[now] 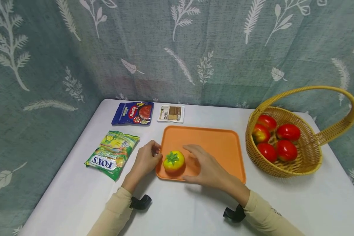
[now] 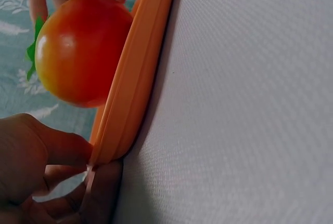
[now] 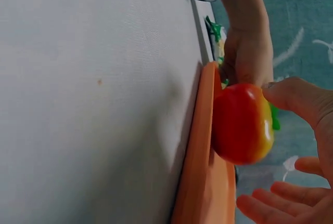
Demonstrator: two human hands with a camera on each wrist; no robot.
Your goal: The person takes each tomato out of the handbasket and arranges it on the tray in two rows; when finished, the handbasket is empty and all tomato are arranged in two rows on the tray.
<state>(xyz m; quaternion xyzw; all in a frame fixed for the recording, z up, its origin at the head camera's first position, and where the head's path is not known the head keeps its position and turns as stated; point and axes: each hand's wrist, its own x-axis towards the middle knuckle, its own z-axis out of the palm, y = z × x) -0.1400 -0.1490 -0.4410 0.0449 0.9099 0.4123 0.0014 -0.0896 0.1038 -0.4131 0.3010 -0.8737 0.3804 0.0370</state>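
A red-and-yellow tomato (image 1: 174, 162) with a green leafy top sits at the left front of a shallow orange tray (image 1: 212, 141). My left hand (image 1: 147, 159) pinches the tray's left rim, thumb at the edge and the other fingers curled outside it, as the left wrist view shows. To the right of the tomato, my right hand (image 1: 209, 168) is over the tray, its thumb and fingers spread apart around nothing. In the right wrist view, the thumb tip overlaps the top of the tomato (image 3: 240, 125), while the other fingers stand away from it.
At the right stands a wicker basket (image 1: 309, 164) with a tall arched handle, holding several red tomatoes (image 1: 286, 150). A green Fox's packet (image 1: 113, 153) lies at the left. Behind the tray are a blue Barilla pouch (image 1: 132, 113) and a small brown-and-white packet (image 1: 171, 113).
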